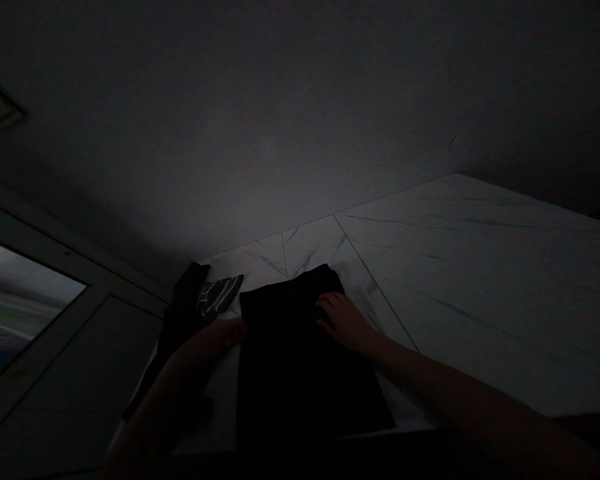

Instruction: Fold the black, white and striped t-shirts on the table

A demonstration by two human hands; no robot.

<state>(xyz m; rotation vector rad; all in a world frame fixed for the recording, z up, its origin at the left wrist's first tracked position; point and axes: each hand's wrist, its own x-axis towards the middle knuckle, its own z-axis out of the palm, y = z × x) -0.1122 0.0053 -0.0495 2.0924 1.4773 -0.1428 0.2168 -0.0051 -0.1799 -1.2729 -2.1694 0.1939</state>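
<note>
A black garment [290, 360] lies spread flat on a white marble-patterned surface [460, 293], its straight top edge facing away from me. At its left edge, my left hand [227, 330] has its fingers pressed together on the cloth; the fingertips are dim. My right hand [344, 320] rests palm down near the garment's upper right corner, with its fingers apart. The dark picture hides folds and seams, so the exact kind of garment is unclear.
Left of the garment lie a dark cloth [183, 307] and a grey piece of cloth with pale stripes [221, 293]. A plain wall [270, 147] rises behind the surface. To the left is a panelled door or frame [80, 347] with a bright pane.
</note>
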